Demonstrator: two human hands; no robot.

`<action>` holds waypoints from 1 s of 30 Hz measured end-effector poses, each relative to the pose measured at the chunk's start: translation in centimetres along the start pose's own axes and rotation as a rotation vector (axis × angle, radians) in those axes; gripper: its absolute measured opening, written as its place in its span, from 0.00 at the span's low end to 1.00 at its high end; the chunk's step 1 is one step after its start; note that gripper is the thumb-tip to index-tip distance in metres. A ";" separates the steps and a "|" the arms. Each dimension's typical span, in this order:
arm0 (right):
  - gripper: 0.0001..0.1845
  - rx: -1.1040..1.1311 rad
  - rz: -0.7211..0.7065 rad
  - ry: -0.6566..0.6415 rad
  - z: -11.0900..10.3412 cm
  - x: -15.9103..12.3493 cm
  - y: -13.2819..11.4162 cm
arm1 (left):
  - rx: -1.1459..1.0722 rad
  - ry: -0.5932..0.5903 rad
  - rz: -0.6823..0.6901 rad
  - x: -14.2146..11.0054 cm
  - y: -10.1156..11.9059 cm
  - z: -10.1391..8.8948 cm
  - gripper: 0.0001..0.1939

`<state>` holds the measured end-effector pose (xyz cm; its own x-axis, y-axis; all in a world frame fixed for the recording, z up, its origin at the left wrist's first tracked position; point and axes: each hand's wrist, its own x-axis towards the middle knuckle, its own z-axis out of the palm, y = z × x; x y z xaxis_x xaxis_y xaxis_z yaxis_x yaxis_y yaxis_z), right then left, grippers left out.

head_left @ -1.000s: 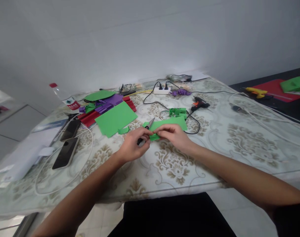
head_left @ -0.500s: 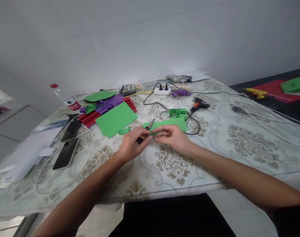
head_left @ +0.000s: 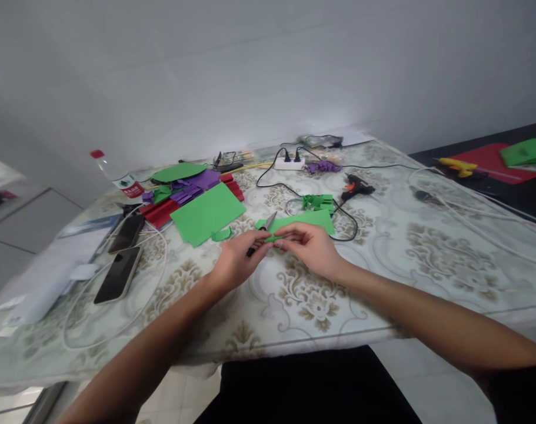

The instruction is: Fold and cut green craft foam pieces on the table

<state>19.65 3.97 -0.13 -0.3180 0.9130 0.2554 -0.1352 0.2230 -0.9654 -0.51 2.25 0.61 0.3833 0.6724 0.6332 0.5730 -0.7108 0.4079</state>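
My left hand (head_left: 236,259) and my right hand (head_left: 309,242) meet over the middle of the table, both pinching a small green paper strip (head_left: 274,238) between the fingertips. A pair of scissors (head_left: 262,231) with a black handle lies under my left fingers, its blade pointing away. Just behind my hands lies a green paper sheet (head_left: 305,220).
A larger green sheet (head_left: 206,213) lies to the left, with purple and red paper (head_left: 192,187) behind it. Two phones (head_left: 120,259) sit far left, a glue gun (head_left: 356,187) and power strip (head_left: 289,162) at the back, cables across the patterned tablecloth (head_left: 303,294).
The green strip was held a little raised half a second ago; my fingers have now closed together round it, and both hands have shifted only slightly.
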 end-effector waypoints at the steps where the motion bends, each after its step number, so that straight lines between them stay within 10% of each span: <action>1: 0.16 -0.006 0.002 0.002 0.0 0.0 0.0 | 0.007 -0.017 0.001 0.1 0.1 -0.1 0.09; 30: 0.10 -0.331 0.091 -0.191 -0.1 -0.4 0.3 | 0.005 -0.232 -0.061 0.0 -0.5 0.0 0.05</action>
<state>19.84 3.75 -0.49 -0.4878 0.8611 0.1432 0.2020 0.2709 -0.9412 -0.77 2.67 0.39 0.5043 0.7436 0.4391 0.6031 -0.6672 0.4373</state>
